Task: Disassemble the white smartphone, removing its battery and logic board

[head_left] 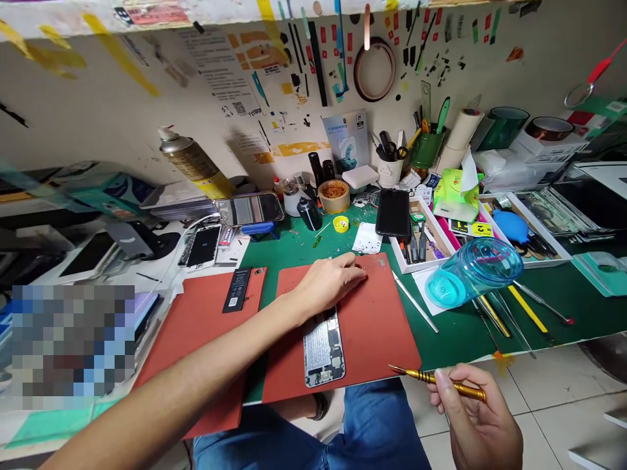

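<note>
My right hand grips a gold precision screwdriver at the lower right, its thin tip pointing left past the mat's edge. Across the red mat reaches my left hand, fingertips brought together low over the mat's far part. Whatever they pinch is too small or too hidden to name. Partly under that hand lies an opened phone, its silver inside and circuit parts facing up. A black phone battery rests on a second red mat to the left.
A turquoise plastic bottle lies on its side at the right, close to tweezers and a silver rod-like tool. Tool trays, a dark phone, a yellow cap and a spray can stand farther back.
</note>
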Available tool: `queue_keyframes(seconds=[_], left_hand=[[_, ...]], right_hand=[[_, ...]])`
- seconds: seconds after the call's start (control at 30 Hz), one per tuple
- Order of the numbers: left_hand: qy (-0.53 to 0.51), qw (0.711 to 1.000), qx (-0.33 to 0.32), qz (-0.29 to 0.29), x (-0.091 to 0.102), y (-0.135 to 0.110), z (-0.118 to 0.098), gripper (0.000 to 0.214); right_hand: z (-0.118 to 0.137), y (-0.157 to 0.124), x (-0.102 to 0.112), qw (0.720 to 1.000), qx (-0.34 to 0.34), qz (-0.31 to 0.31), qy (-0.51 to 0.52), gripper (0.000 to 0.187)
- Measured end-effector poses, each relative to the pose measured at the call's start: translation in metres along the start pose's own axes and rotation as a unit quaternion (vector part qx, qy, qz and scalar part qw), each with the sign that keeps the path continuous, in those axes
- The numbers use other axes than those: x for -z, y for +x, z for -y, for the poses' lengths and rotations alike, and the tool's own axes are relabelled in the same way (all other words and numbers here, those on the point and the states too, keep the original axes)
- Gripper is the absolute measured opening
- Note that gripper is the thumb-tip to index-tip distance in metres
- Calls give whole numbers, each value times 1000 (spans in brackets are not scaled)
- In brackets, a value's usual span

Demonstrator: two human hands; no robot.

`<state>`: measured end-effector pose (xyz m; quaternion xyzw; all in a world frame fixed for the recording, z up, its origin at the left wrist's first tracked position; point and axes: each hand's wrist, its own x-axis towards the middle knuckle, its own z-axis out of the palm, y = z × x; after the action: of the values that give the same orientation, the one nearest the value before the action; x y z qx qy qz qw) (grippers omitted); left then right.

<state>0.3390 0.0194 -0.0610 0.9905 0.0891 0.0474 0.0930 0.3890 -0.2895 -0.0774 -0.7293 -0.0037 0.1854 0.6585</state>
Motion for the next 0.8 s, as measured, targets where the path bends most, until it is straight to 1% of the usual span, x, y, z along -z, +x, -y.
queue_keyframes(seconds=[0.17, 0.3, 0.37, 0.43, 0.57, 0.63, 0.7, 0.8], left_hand=[[16, 1000, -8, 8, -3, 5, 2, 42], [2, 1000, -13, 5, -7, 11, 0, 44], [-5, 1000, -16, 6, -7, 14, -1, 44], [-10, 1000, -17, 10, -2, 16, 0, 43], [-26, 999, -21, 7, 15, 9, 10, 43], [-42, 999, -17, 3, 20, 3, 16, 42], [-53, 999, -11, 7, 19, -2, 20, 40], [-47, 999, -6, 15, 10, -5, 20, 37]], right_hand=[[1, 1, 0, 1000, -7, 5, 18, 50], [2, -1, 0, 1000, -19, 5, 13, 50], [3, -2, -1, 1000, -18, 2, 14, 50], [3, -3, -1, 1000, -8, 2, 15, 51], [2, -4, 1, 1000, 0, 0, 4, 51], [2, -4, 1, 1000, -4, -1, -2, 51], [2, -4, -1, 1000, -12, 1, -5, 52], [3, -5, -5, 1000, -10, 4, -6, 53]])
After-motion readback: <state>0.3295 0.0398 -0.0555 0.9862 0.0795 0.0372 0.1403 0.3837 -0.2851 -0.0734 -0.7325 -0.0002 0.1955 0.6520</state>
